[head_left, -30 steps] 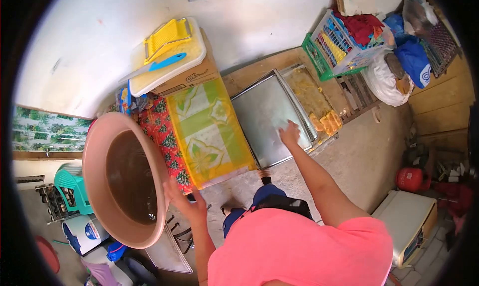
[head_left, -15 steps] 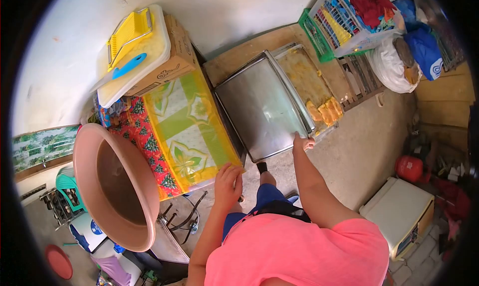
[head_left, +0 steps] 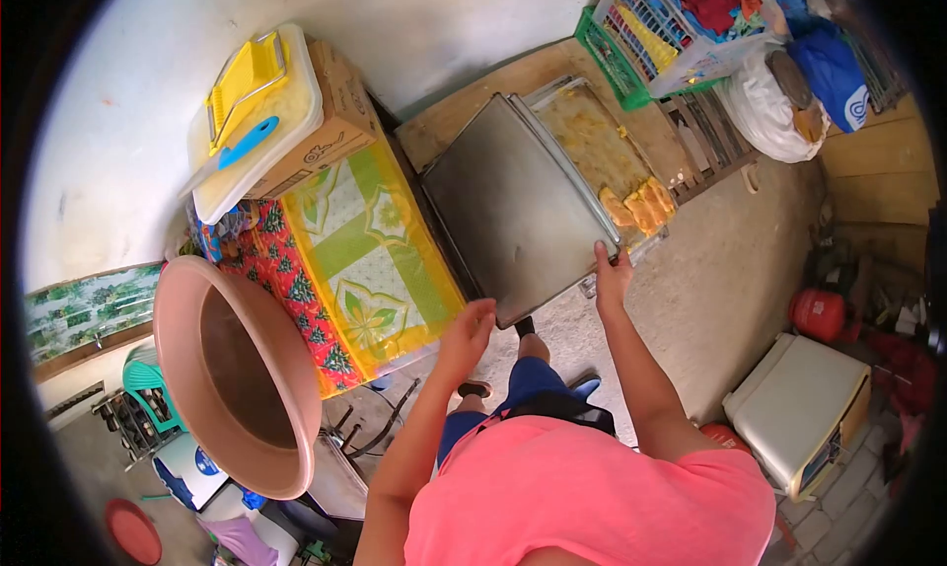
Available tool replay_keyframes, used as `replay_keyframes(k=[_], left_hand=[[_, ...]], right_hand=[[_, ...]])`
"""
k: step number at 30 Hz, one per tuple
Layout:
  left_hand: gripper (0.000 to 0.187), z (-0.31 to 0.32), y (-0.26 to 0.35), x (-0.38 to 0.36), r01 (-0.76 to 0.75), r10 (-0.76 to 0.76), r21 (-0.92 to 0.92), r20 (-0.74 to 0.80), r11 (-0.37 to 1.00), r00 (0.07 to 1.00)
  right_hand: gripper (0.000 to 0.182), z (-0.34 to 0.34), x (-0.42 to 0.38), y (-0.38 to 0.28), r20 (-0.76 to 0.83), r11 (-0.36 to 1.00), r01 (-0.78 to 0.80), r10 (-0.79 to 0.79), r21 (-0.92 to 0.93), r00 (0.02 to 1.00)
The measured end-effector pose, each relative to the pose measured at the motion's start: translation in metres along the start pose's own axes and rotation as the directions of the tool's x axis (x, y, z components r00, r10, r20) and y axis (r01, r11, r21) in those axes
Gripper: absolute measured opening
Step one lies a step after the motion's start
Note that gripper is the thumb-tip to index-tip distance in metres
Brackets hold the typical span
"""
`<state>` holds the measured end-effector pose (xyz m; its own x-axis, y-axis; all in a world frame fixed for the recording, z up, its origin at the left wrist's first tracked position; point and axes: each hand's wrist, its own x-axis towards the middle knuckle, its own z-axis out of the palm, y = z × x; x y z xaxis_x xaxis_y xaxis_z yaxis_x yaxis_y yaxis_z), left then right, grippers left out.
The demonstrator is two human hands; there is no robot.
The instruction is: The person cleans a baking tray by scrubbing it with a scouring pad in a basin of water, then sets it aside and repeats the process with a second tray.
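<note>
A: Where is the metal tray?

B: The metal tray lies face up between the patterned cloth and the crumb-strewn tray. Its far part is over the wooden table; its near edge juts out towards the person, probably leaving the corners within reach.

A: And the bread?

B: Golden pieces of bread sit at the near end of the crumb-strewn tray, beside the metal tray's right edge.

A: What does the right hand do?

B: The right hand grips the near right corner, thumb over the rim, the other fingers bent round the outside. That pinch seems meant to steady the corner. The arm reaches forward, nearly straight, and the wrist looks in line with the forearm.

A: And the left?

B: The left hand is just beside the near left corner, by the cloth's edge. Its elbow is bent, the forearm slanting up. The fingers are close together and slightly curled; I cannot tell whether they touch the metal.
</note>
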<state>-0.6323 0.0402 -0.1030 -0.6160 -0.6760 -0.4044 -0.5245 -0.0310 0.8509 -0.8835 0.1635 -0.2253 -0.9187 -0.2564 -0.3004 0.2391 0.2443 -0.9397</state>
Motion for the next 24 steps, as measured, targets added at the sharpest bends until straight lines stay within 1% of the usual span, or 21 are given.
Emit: replay_keyframes(k=[2,4,5,7,8,9,10,12,13,15,17,18,20,21,24], left_hand=[[0.034,0.003,0.004,0.017,-0.027,0.022,-0.186,-0.033,0.982,0.999],[0.041,0.002,0.001,0.039,-0.072,0.066,-0.175,-0.042,0.982,0.997],[0.044,0.002,-0.001,0.05,-0.093,0.086,-0.17,-0.047,0.981,0.995],[0.049,-0.003,0.026,0.064,0.053,-0.07,-0.229,-0.066,0.972,0.995],[0.051,-0.007,0.044,0.069,0.124,-0.148,-0.258,-0.075,0.958,0.986],[0.065,-0.012,0.059,0.071,0.199,-0.216,-0.211,-0.06,0.957,0.975],[0.069,-0.013,0.068,0.073,0.228,-0.25,-0.222,-0.079,0.948,0.965],[0.077,-0.012,0.078,0.076,0.285,-0.321,-0.247,-0.12,0.926,0.94],[0.077,-0.011,0.076,0.076,0.291,-0.321,-0.21,-0.126,0.933,0.939],[0.078,-0.006,0.066,0.08,0.304,-0.322,-0.135,-0.136,0.943,0.937],[0.072,-0.003,0.05,0.08,0.286,-0.308,-0.171,-0.118,0.943,0.944],[0.069,0.0,0.037,0.079,0.276,-0.3,-0.19,-0.108,0.942,0.948],[0.065,0.006,-0.013,0.081,0.169,-0.176,-0.049,-0.224,0.984,0.958],[0.064,0.008,-0.018,0.075,0.126,-0.115,0.025,-0.263,0.992,0.958],[0.06,0.013,-0.007,0.053,0.034,0.055,0.245,-0.348,0.969,0.936]], right_hand=[[0.023,0.007,-0.017,-0.03,0.059,0.994,0.098,-0.094,-0.056,0.994],[0.022,0.014,-0.036,-0.05,0.133,0.969,0.217,-0.202,-0.115,0.97],[0.022,0.017,-0.046,-0.059,0.174,0.921,0.339,-0.309,-0.19,0.935],[0.023,0.023,-0.069,-0.075,0.28,0.765,0.562,-0.492,-0.314,0.825],[0.022,0.025,-0.08,-0.081,0.329,0.734,0.602,-0.511,-0.314,0.794],[0.022,0.026,-0.091,-0.086,0.379,0.703,0.641,-0.527,-0.309,0.761],[0.023,0.026,-0.099,-0.088,0.428,0.67,0.678,-0.54,-0.302,0.725],[0.022,0.023,-0.106,-0.088,0.512,0.57,0.787,-0.615,-0.237,0.6],[0.022,0.022,-0.109,-0.087,0.55,0.516,0.833,-0.645,-0.199,0.531],[0.021,0.021,-0.113,-0.077,0.604,0.454,0.884,-0.676,-0.11,0.422],[0.019,0.018,-0.115,-0.053,0.674,0.365,0.929,-0.672,-0.057,0.305],[0.02,0.016,-0.116,-0.052,0.729,0.369,0.929,-0.637,0.001,0.252],[0.022,0.012,-0.119,-0.048,0.817,0.389,0.915,-0.56,0.111,0.139],[0.026,0.004,-0.12,-0.043,0.897,0.408,0.908,-0.431,0.096,0.099],[0.027,0.001,-0.101,-0.01,0.851,0.503,0.863,-0.471,0.045,0.23]])
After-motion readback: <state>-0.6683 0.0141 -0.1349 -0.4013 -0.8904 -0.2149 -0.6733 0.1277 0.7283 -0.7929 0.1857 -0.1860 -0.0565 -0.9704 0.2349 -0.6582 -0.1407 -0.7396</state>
